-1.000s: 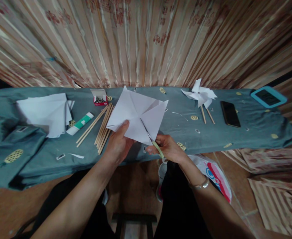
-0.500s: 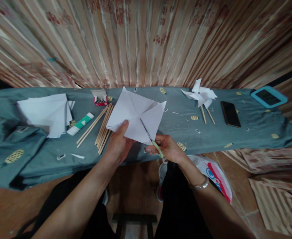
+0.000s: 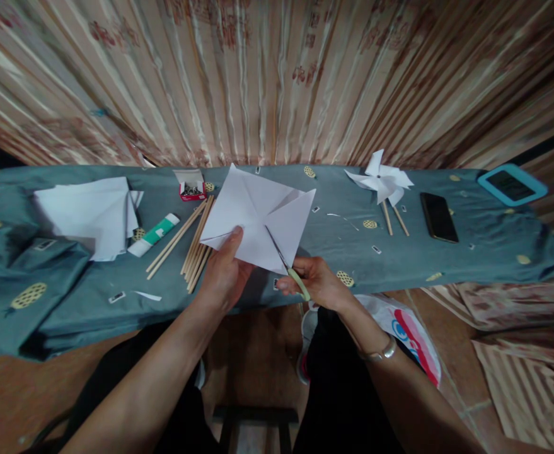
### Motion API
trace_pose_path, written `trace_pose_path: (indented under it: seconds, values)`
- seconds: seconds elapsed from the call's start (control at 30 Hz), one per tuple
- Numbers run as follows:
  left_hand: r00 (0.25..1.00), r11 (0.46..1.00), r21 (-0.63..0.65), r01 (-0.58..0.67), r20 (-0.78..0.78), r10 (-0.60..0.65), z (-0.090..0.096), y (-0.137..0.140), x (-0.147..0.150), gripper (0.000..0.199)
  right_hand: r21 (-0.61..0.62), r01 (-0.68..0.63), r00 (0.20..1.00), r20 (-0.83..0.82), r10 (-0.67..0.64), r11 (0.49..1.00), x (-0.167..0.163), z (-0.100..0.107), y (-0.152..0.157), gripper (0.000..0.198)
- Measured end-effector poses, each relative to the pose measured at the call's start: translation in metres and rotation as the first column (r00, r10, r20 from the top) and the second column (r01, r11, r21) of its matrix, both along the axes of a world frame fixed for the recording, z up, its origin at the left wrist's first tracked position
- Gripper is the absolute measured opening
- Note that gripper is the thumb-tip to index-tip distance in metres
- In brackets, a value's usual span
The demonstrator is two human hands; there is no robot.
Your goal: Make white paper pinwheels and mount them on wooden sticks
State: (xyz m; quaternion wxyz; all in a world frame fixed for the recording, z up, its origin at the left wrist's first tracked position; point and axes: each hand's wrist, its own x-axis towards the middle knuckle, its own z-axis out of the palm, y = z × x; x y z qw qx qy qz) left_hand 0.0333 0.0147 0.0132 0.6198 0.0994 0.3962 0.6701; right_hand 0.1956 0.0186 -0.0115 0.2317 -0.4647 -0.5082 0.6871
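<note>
My left hand (image 3: pixel 224 271) grips a white square sheet of paper (image 3: pixel 239 202) by its near left edge, thumb on top and fingers beneath. Creases run across the sheet, and slits lead from corners toward its middle. In my right hand (image 3: pixel 317 280) is a pair of scissors (image 3: pixel 298 282) with light green handles. Their blades lie along the sheet's near right corner, tips close to the centre. Under and left of the paper is a bundle of thin wooden sticks (image 3: pixel 196 249).
Left on the cloth-covered table (image 3: pixel 87 296) lie a stack of white paper (image 3: pixel 85 214), a green-and-white glue stick (image 3: pixel 154 234) and a red box of small metal pieces (image 3: pixel 192 189). To the right are paper pinwheels (image 3: pixel 381 178), a phone (image 3: pixel 438 217) and a blue-framed device (image 3: pixel 512 185).
Almost nothing differs. The view has shifted very slightly, while both hands, the paper and the scissors keep nearly the same position.
</note>
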Motion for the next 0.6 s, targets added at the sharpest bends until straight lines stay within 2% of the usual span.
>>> trace_pose_path:
  seconds: [0.33, 0.47, 0.6]
  values:
    - [0.998, 1.000, -0.029, 0.001, -0.064, -0.003, 0.001, 0.002, 0.000, 0.034, -0.024, 0.014, 1.000, -0.020, -0.014, 1.000, -0.003, 0.003, 0.001, 0.045]
    - [0.998, 0.999, -0.034, -0.030, -0.059, 0.028, 0.000, 0.003, -0.001, 0.034, 0.004, -0.067, 0.998, 0.018, 0.067, 0.998, 0.002, -0.005, -0.001, 0.047]
    - [0.998, 0.998, 0.020, -0.054, -0.036, 0.055, -0.001, 0.006, -0.008, 0.032, 0.002, -0.209, 0.967, 0.148, 0.207, 0.978, 0.019, -0.009, -0.002, 0.052]
